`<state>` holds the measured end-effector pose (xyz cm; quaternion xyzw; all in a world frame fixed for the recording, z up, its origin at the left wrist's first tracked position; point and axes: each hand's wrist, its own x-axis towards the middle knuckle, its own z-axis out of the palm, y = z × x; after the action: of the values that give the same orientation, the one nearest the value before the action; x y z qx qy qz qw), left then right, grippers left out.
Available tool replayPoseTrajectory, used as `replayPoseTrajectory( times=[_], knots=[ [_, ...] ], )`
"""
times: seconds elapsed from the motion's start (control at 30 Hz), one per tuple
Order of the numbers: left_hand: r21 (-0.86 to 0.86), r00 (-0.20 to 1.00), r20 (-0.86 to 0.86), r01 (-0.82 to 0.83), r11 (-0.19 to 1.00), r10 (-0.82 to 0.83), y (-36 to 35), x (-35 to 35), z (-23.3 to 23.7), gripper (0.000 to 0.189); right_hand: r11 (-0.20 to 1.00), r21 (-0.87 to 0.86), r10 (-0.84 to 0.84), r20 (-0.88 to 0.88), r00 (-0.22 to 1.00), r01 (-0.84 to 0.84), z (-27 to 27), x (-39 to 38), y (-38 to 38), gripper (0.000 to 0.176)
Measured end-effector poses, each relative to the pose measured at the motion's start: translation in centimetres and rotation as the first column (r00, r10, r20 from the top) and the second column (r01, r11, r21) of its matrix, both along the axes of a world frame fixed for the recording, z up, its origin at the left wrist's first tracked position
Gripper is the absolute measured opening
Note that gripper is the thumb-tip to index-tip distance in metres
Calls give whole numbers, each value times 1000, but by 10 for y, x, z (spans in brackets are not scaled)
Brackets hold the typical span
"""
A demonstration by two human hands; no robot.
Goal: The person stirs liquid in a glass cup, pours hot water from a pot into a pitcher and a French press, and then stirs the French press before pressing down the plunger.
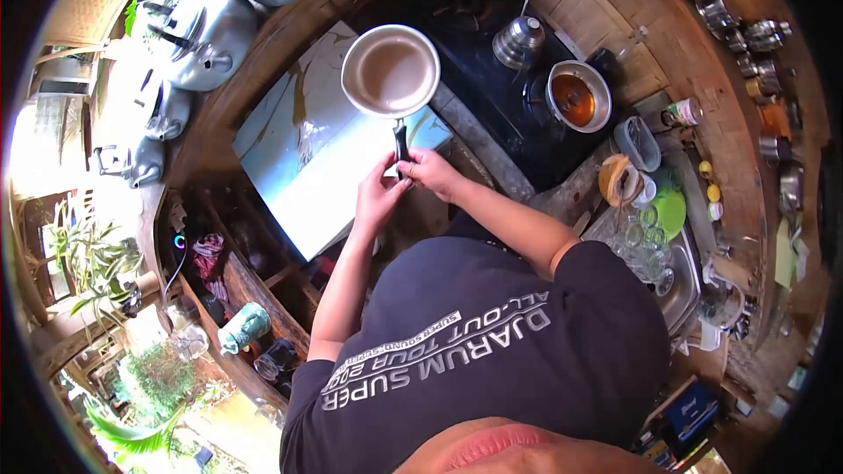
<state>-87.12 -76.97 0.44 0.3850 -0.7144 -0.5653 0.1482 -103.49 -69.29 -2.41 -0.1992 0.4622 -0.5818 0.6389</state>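
Saucepan (391, 70), round, with a pale cream rim, a brownish inside and a long black handle (401, 140), is held by both hands. The handle is pointed back toward the body, and its near end is enclosed between the fingers of the left hand (379, 197) and the right hand (430, 174). Both hands are clamped on it, brought close together, with the right hand set slightly farther forward. The round body of the saucepan is thus placed directly beyond the hands, out past the fingertips and touched by neither. Whether anything is contained in it cannot be told.

Behind it, a glossy bench (329, 158) with a white, blue and brown marbled top is seen. To the right, a black glass-topped stove (479, 92) is occupied by a silver gooseneck kettle (519, 42) and a small round metal pan (579, 97) filled with amber liquid. Nearer the right arm, clear drinking glasses (648, 241) are gathered beside a bright green plastic bowl (670, 213) at a steel sink (683, 285). Large silver kettles (206, 35) are lined up at the far left.
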Motion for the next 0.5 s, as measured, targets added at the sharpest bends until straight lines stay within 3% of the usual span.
replayPoseTrajectory(
  times=[0.07, 0.2, 0.23, 0.27, 0.33, 0.4, 0.5],
  knots=[
    [61, 997, -75, -3, 998, 8, -22, -40, -4, 72, 998, 57, 10, 12, 1000, -10, 2, -44, -17, 18],
    [16, 991, -132, 18, 1000, -15, -77, -117, -20, 70, 987, -8, -158, 111, 981, 160, -5, -111, -66, 20],
    [-43, 994, -106, 20, 999, -24, -92, -137, -25, 67, 980, -22, -193, 89, 977, 196, -13, -126, -81, 20],
    [-121, 994, 91, 79, 989, -68, -100, -158, 9, 61, 975, -30, -217, 106, 970, 221, -10, -140, -92, 20],
    [-148, 972, 224, 105, 983, -70, -122, -196, 28, 55, 964, -47, -256, 96, 962, 262, -22, -167, -118, 20],
    [-310, 993, 109, 79, 947, -47, -143, -225, 8, 53, 942, -8, -331, 140, 933, 336, -24, -189, -145, 23],
    [-405, 985, 163, 121, 906, -59, -172, -261, -12, 52, 931, 12, -364, 89, 927, 364, -37, -216, -175, 23]
  ],
)
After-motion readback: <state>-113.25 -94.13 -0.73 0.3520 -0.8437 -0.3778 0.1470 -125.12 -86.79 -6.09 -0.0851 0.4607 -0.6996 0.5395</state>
